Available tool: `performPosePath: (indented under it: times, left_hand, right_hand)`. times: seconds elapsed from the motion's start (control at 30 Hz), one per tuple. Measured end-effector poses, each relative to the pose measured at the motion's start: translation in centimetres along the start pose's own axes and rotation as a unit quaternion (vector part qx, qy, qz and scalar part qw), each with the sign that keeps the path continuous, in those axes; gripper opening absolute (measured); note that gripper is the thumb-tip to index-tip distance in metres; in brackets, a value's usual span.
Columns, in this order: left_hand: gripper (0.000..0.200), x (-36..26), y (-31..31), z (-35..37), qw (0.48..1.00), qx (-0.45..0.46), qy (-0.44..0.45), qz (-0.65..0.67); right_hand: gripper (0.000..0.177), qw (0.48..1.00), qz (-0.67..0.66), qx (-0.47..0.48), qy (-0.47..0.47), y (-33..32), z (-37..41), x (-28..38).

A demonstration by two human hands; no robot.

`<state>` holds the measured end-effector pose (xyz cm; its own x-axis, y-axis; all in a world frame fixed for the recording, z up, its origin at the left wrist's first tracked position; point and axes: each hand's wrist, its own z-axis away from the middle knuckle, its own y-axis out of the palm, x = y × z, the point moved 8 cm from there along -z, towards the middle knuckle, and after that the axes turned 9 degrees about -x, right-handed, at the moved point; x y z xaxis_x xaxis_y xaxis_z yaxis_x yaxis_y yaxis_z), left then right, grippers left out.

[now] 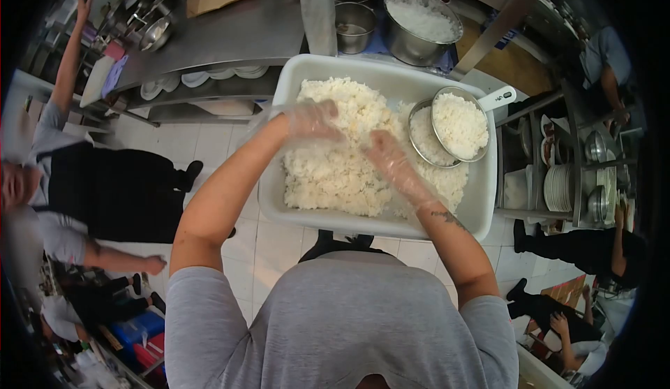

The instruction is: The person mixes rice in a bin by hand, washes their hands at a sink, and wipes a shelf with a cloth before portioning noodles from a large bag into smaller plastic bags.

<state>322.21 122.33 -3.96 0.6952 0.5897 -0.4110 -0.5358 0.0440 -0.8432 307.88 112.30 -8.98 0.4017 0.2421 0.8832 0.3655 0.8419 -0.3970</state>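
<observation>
A white rectangular tub point(384, 70) holds a wide heap of white rice point(338, 172). Over the left part of the heap is my left hand point(313, 121) in a clear plastic glove, its fingers bent and blurred. My right hand point(387, 157), also gloved, is at the middle of the heap, fingers curled against the rice; whether it grips any is hidden. Right of it, inside the tub, a metal bowl of rice point(424, 137) sits partly under a round strainer of rice point(459, 125) with a white handle point(497, 98).
Beyond the tub stand a large metal pot with white contents point(422, 22) and smaller pots point(354, 27). A steel counter point(230, 33) lies at upper left. One person point(112, 193) stands at left; others are at lower left and right. Shelves with stacked plates point(558, 188) are at right.
</observation>
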Motion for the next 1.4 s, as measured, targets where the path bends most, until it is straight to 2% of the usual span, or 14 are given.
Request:
performPosePath:
  times: [0.1, 0.2, 0.33, 0.43, 0.5, 0.6, 0.7, 0.8, 1.0, 1.1, 1.13, 1.23, 1.33, 1.4]
  left_hand:
    - [0.074, 3.0, -1.8, -3.8, 0.993, -0.023, -0.099, 0.059]
    - [0.07, 8.0, 0.6, -9.5, 0.974, -0.081, -0.174, 0.124]
    - [0.056, 7.6, 1.9, -11.7, 0.925, -0.109, -0.154, 0.328]
    - [0.051, 8.3, 3.4, -13.7, 0.904, -0.085, -0.08, 0.412]
    - [0.052, 9.0, 4.6, -14.2, 0.896, -0.073, -0.087, 0.429]
    - [0.049, 9.9, 4.9, -15.0, 0.909, -0.096, -0.089, 0.396]
    - [0.049, 9.8, 5.5, -15.3, 0.918, -0.054, -0.088, 0.383]
    - [0.052, 5.8, 2.0, -10.6, 0.893, -0.02, -0.076, 0.444]
    - [0.051, 2.3, -6.1, -3.6, 0.916, -0.248, 0.104, 0.296]
    - [0.049, 0.5, -4.6, -0.7, 0.953, -0.218, 0.15, 0.147]
    - [0.049, 0.1, -3.4, 0.2, 0.967, -0.181, 0.148, 0.106]
    - [0.059, 0.6, 1.0, 2.2, 0.981, -0.099, 0.096, 0.137]
    - [0.069, 2.3, 2.1, 2.7, 0.965, -0.227, -0.015, 0.132]
    - [0.074, 3.3, 2.1, 1.2, 0.948, -0.261, -0.093, 0.156]
  right_hand:
    - [0.074, 0.971, 0.109, -0.205, -0.064, -2.9, -5.4, -4.0]
    - [0.077, 0.957, 0.148, -0.244, 0.055, -2.7, -9.2, -5.1]
    - [0.085, 0.986, -0.039, -0.133, 0.091, -1.1, -12.8, -6.5]
    - [0.085, 0.944, -0.289, -0.083, 0.135, 1.4, -14.4, -7.9]
    - [0.085, 0.923, -0.364, -0.028, 0.121, 3.0, -15.3, -7.2]
    - [0.08, 0.895, -0.368, 0.001, 0.253, 4.8, -14.5, -6.6]
    - [0.083, 0.828, -0.509, 0.088, 0.216, 4.3, -10.8, -0.4]
    - [0.082, 0.938, -0.319, 0.1, 0.087, 2.4, -13.1, -0.1]
    - [0.086, 0.946, -0.15, 0.11, -0.264, -0.1, -8.9, 10.0]
    - [0.092, 0.948, -0.09, 0.154, -0.265, 1.4, -6.1, 8.8]
    - [0.09, 0.957, -0.147, 0.181, -0.172, 1.6, -4.5, 8.3]
    - [0.077, 0.971, -0.054, 0.123, -0.199, 2.0, -4.2, 4.8]
    - [0.073, 0.984, 0.136, -0.022, -0.111, 0.4, -3.8, 2.8]
    - [0.073, 0.995, 0.097, -0.023, -0.023, 0.9, -5.3, -1.7]
